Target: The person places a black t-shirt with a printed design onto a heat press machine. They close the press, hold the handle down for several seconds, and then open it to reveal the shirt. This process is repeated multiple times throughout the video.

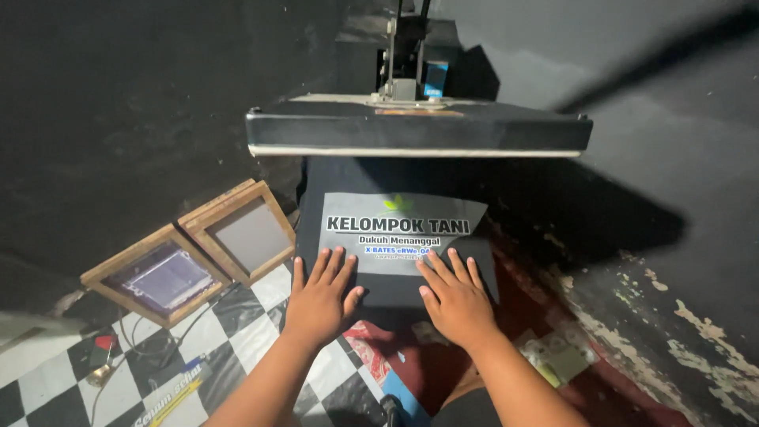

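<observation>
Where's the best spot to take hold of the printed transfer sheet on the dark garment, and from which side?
Probably the transfer sheet is best pinched at its near edge, coming from the person's side. It lies flat on the dark garment, the raised heat-press plate overhangs its far edge, and the left hand and right hand already rest flat by the near corners.
</observation>
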